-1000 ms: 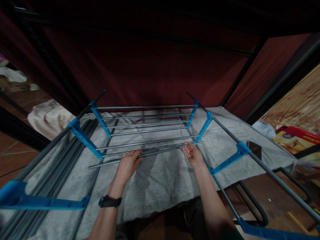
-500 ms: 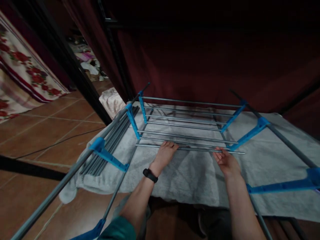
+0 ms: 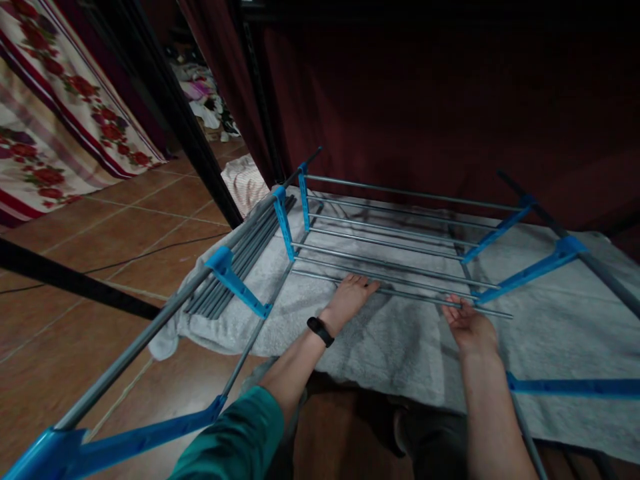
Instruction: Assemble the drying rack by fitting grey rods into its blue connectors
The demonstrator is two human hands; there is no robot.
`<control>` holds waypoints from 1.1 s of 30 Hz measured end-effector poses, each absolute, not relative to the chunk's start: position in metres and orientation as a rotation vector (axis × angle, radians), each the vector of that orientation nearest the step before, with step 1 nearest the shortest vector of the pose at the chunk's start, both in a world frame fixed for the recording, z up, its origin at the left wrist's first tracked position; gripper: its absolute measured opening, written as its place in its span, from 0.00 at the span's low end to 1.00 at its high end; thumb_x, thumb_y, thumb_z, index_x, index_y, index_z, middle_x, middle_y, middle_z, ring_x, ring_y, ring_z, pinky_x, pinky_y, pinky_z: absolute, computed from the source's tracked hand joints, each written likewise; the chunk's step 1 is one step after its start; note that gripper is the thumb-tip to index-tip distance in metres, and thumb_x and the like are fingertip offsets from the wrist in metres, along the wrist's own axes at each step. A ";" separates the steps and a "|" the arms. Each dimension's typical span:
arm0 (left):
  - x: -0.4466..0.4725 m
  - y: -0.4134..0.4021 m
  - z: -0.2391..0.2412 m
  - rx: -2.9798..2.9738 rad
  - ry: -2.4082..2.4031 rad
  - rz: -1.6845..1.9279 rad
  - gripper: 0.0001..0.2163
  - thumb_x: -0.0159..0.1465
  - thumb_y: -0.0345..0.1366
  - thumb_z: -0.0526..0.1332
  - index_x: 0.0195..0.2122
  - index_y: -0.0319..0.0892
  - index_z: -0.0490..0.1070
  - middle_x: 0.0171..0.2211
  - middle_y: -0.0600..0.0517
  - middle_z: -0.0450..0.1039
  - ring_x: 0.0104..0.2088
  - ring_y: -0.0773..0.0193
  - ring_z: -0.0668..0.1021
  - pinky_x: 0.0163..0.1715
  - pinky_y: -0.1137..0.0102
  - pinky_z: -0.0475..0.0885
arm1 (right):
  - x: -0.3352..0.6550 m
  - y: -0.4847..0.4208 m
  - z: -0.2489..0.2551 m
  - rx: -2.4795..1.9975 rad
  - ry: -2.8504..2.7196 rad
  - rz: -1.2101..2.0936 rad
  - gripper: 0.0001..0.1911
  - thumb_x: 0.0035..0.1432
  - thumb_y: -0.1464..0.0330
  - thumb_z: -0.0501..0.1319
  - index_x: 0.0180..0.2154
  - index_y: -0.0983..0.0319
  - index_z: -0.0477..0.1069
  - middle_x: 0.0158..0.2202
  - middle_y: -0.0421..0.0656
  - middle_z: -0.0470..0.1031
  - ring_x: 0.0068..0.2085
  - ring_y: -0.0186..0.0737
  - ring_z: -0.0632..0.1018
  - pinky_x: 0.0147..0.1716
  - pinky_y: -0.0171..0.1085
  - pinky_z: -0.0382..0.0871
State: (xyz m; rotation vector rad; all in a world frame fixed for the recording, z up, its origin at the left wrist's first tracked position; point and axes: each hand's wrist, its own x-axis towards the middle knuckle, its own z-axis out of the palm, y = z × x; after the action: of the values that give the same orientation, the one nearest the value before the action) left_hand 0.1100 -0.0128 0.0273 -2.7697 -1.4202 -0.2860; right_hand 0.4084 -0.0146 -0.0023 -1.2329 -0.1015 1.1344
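Head cam: thin grey round metal tube (image 3: 410, 295) lies just in front of rack of grey metal tubes (image 3: 385, 243) w/ blue plastic brackets (image 3: 525, 273), above grey fleecy cloth (image 3: 400, 353). Prob. light, stiff, bit slick; hold at two spread pts. L hand (image 3: 353, 293): grip closed over tube, L of mid. R hand (image 3: 467, 321): palm up, fingers curled round it nr R end.

Between the left hand (image 3: 349, 298) and right hand (image 3: 471, 327), bare blanket (image 3: 400, 350) gave room toward the near edge — but beyond, a rod (image 3: 410, 295) and crossbars (image 3: 400, 264) barred the way; blue brackets (image 3: 285, 227) and side poles (image 3: 135, 347) hemmed both flanks.
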 end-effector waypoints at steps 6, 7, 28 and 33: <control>0.113 -0.011 0.025 -2.717 -1.426 -0.261 0.18 0.68 0.28 0.53 0.59 0.44 0.65 0.40 0.47 0.72 0.43 0.57 0.74 0.48 0.63 0.63 | 0.406 -0.013 -0.001 -1.224 -0.046 1.120 0.13 0.61 0.79 0.48 0.32 0.60 0.67 0.34 0.40 0.76 0.33 0.30 0.79 0.39 0.35 0.79; 0.113 -0.011 0.025 -2.715 -1.416 -0.257 0.18 0.68 0.28 0.53 0.59 0.44 0.65 0.40 0.47 0.73 0.43 0.58 0.74 0.47 0.63 0.63 | 0.406 -0.013 0.000 -1.214 -0.044 1.120 0.13 0.61 0.79 0.48 0.32 0.60 0.67 0.33 0.39 0.76 0.33 0.30 0.79 0.38 0.34 0.78; 0.109 -0.007 0.033 -2.750 -1.535 -0.447 0.12 0.68 0.33 0.55 0.51 0.44 0.70 0.42 0.47 0.75 0.45 0.58 0.76 0.48 0.64 0.67 | 0.400 -0.015 0.012 -1.084 -0.071 1.170 0.08 0.62 0.76 0.55 0.33 0.61 0.70 0.31 0.38 0.77 0.33 0.31 0.80 0.35 0.33 0.79; 0.103 -0.005 0.040 -2.786 -1.497 -0.467 0.11 0.70 0.42 0.53 0.44 0.45 0.71 0.38 0.49 0.76 0.41 0.58 0.78 0.43 0.65 0.69 | 0.398 -0.015 0.015 -1.083 -0.068 1.175 0.08 0.62 0.75 0.55 0.32 0.61 0.70 0.30 0.39 0.78 0.32 0.31 0.80 0.35 0.33 0.78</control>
State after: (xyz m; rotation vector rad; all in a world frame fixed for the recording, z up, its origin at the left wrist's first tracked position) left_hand 0.1035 -0.0050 0.0404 -2.7856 -1.4969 -0.4672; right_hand 0.3976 -0.0150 0.0148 -1.0834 -0.0677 1.1754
